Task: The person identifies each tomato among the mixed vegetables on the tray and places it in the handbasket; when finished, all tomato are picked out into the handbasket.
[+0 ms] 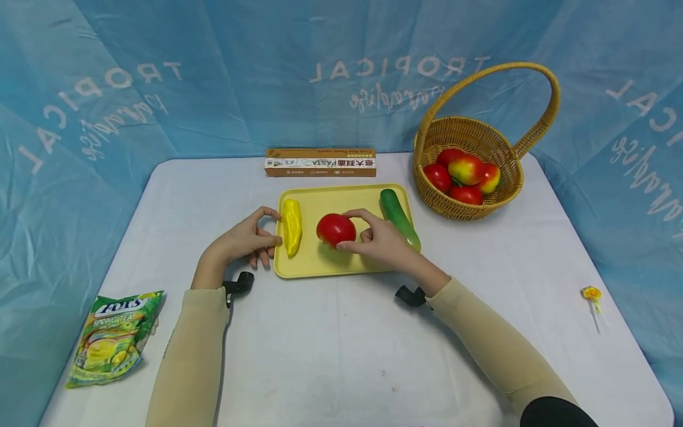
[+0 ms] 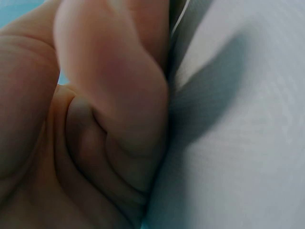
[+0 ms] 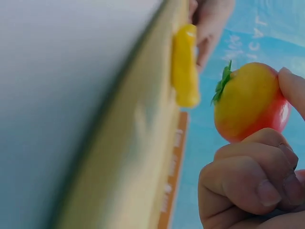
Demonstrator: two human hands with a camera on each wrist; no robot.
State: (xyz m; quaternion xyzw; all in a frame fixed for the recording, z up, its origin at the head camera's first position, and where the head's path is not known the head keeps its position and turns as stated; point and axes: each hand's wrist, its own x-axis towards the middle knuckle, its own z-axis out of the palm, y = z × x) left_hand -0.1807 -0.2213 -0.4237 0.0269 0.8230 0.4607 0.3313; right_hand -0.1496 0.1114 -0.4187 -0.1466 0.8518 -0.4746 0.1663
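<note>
Above a yellow tray (image 1: 341,273), my right hand (image 1: 379,237) pinches a tomato (image 1: 335,230) between thumb and fingers. The right wrist view shows the tomato's yellow-red side and green leaves (image 3: 221,85), held off the tray. My left hand (image 1: 246,237) is at the tray's left edge, thumb and index apart by the rim; whether it grips the rim is unclear. Just inside that edge lies a yellow pepper (image 1: 291,227). A green cucumber (image 1: 397,214) lies on the tray's right side, partly behind my right hand. The left wrist view shows only bent fingers (image 2: 109,76) close up.
Behind the tray lies a long brown pasta box (image 1: 320,163). A wicker basket (image 1: 453,210) with a tall handle stands at back right, holding several red and yellow fruits (image 1: 466,170). A green snack bag (image 1: 112,341) lies front left, a lollipop (image 1: 591,293) far right.
</note>
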